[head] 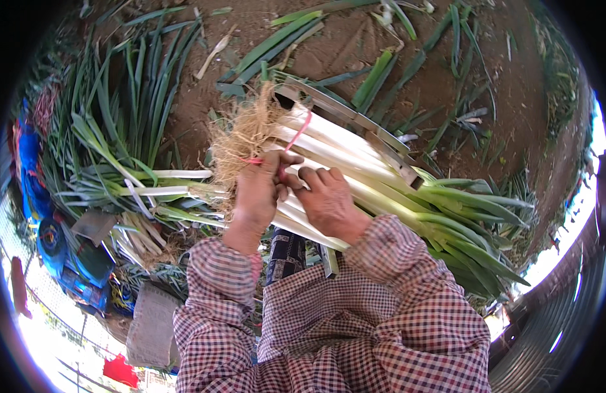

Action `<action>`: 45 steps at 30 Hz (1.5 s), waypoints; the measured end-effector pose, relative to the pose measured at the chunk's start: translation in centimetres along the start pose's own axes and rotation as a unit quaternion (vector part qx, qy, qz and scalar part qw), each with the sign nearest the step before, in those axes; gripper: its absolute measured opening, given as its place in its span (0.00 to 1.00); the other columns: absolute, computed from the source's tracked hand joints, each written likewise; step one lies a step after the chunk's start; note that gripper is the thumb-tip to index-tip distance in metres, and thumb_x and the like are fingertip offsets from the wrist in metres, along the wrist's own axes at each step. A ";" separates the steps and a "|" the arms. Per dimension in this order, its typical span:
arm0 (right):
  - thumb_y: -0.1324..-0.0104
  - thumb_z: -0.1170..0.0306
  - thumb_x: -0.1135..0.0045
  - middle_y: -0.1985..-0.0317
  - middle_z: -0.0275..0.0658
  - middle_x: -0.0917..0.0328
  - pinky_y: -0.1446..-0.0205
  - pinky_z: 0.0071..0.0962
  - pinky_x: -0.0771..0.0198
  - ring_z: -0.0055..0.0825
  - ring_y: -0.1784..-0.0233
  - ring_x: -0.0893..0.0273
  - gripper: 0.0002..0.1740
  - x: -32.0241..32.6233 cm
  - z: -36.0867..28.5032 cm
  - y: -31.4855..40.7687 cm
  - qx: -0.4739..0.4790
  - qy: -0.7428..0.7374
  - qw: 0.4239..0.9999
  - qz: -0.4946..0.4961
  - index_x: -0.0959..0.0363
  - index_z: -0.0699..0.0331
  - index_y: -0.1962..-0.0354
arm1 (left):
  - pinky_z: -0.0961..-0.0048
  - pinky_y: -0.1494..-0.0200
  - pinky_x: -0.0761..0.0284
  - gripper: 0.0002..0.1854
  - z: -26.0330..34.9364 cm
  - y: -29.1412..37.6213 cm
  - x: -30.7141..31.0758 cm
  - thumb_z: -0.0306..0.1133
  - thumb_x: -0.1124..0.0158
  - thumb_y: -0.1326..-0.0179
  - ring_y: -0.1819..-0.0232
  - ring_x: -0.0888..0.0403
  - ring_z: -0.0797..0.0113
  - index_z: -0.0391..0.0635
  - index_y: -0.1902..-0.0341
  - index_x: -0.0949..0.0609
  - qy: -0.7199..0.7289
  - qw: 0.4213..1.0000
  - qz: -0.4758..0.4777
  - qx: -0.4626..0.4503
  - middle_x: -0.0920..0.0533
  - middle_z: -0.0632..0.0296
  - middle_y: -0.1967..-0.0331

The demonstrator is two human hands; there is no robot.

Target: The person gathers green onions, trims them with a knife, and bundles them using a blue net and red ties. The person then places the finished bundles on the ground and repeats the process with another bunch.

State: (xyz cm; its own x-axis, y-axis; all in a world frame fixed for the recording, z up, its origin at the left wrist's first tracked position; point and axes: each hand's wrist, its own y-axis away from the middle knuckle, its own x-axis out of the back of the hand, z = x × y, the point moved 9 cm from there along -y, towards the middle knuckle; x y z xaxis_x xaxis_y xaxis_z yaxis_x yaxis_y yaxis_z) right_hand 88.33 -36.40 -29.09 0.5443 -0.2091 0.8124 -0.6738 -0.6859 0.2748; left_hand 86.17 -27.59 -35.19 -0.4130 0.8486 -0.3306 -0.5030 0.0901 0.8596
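Observation:
A bundle of large green onions (342,157) lies across a metal frame (352,115) in front of me, roots to the left and leaves to the right. Pink twine (300,130) loops around the white stems near the tangled roots (246,130). My left hand (258,191) pinches the twine beside the roots. Close by on the right, my right hand (327,199) has curled fingers at the same twine, resting over the stems. Between the two hands the twine is bunched up, and the fingers partly hide it.
More green onions (131,98) are heaped at the left. Cut leaves (376,81) litter the dirt ground (342,44). A flat metal piece (94,226), blue items (52,245) and a pale sack (150,324) are at lower left. Corrugated sheeting (553,319) stands at lower right.

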 end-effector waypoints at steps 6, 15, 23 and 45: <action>0.38 0.66 0.44 0.51 0.49 0.31 0.41 0.37 0.35 0.45 0.44 0.33 0.19 2.2 6.0 0.0 -0.175 -0.334 0.925 0.043 0.30 0.67 0.51 | 0.59 0.59 0.23 0.15 3.3 2.3 -5.5 0.27 0.45 0.41 0.58 0.21 0.49 0.40 0.50 0.29 -0.590 0.741 0.024 -0.320 0.26 0.45 0.48; 0.38 0.68 0.43 0.64 0.41 0.30 0.56 0.28 0.33 0.29 0.61 0.29 0.13 1.9 6.5 -5.0 -0.173 -0.498 0.849 -0.026 0.27 0.72 0.65 | 0.62 0.61 0.24 0.16 4.1 2.9 -5.8 0.22 0.39 0.52 0.60 0.22 0.52 0.39 0.57 0.24 -0.564 0.725 -0.019 -0.396 0.23 0.50 0.55; 0.44 0.70 0.42 0.74 0.42 0.27 0.62 0.36 0.35 0.42 0.67 0.30 0.06 1.6 9.6 -7.7 -0.107 -0.138 0.970 0.168 0.25 0.65 0.74 | 0.63 0.55 0.26 0.04 4.5 1.9 -4.9 0.26 0.42 0.42 0.51 0.25 0.51 0.37 0.66 0.23 -0.464 0.762 0.094 -0.441 0.24 0.48 0.50; 0.42 0.64 0.43 0.70 0.43 0.23 0.62 0.40 0.32 0.45 0.64 0.25 0.09 -2.7 13.3 -7.8 -0.259 -0.126 0.949 0.132 0.22 0.61 0.70 | 0.76 0.75 0.40 0.21 2.4 -3.0 -2.7 0.48 0.51 0.31 0.77 0.40 0.78 0.40 0.66 0.25 -0.230 0.959 0.040 -0.159 0.34 0.68 0.80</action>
State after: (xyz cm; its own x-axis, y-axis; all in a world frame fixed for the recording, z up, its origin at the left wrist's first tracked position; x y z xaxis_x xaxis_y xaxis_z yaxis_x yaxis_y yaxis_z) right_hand 98.73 -39.74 -40.24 0.3809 -0.5311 0.7569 -0.9228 -0.1666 0.3475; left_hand 90.58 -28.89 -35.92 -0.1183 0.9930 0.0011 -0.7202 -0.0865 0.6883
